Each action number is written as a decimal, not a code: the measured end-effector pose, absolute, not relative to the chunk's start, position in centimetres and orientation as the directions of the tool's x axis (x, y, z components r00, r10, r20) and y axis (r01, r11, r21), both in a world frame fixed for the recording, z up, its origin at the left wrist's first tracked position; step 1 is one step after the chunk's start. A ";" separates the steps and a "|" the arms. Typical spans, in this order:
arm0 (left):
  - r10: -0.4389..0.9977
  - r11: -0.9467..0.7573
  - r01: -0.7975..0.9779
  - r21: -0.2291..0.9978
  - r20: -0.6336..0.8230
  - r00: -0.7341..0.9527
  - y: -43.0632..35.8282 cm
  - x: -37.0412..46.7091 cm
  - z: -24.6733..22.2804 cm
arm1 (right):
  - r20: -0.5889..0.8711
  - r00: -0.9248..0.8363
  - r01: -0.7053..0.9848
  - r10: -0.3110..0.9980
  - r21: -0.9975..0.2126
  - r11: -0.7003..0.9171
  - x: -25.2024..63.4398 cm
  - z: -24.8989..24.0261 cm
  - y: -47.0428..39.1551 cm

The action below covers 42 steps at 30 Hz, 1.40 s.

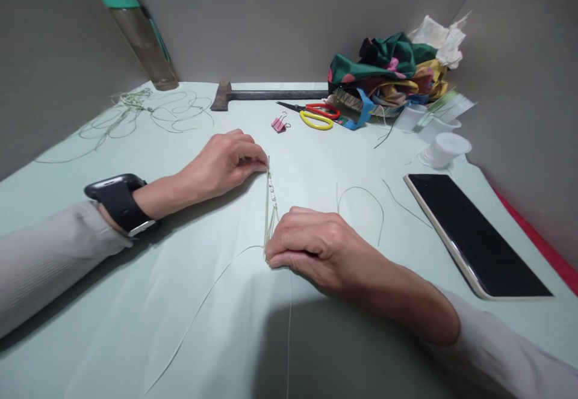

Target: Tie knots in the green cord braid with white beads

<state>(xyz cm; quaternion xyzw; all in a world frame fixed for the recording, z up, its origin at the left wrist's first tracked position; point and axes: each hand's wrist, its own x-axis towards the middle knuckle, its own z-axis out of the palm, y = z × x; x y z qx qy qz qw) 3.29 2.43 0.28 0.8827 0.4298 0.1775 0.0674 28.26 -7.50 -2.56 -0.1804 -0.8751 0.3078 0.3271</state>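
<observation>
A thin knotted cord (272,189) with small pale beads or knots runs between my two hands at the middle of the table. My left hand (228,164) pinches its far end between thumb and fingers. Nearer to me, my right hand (316,242) pinches the green strands at the near end, its other fingers curled. Two loose pale tails trail from beside my right fingertips toward the near edge, one curving left (198,309), the other straight down (289,327).
Behind lie a hammer (275,94), scissors (316,116), a pink binder clip (279,124) and a heap of fabric (392,68). Tangled cord (135,110) and a bottle (144,41) stand back left. Right are spools (445,149), a phone (476,233) and loose thread (382,206).
</observation>
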 end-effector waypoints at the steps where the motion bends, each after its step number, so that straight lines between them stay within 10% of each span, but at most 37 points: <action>1: 0.795 -0.604 0.751 0.265 0.259 0.548 2.5 3.1 0.1 | 0.456 -0.722 0.121 0.520 -0.657 0.744 28.2 -2.6 -7.5; 16: 0.629 -0.752 0.493 0.437 0.254 0.735 -10.2 1.4 -0.1 | 0.430 -0.681 0.175 0.593 -0.690 0.702 28.3 -2.8 -7.8; 42: 0.854 -0.504 0.774 0.383 0.089 0.512 -3.5 0.4 0.9 | 0.339 -0.743 0.185 0.577 -0.724 0.665 28.4 -2.2 -7.9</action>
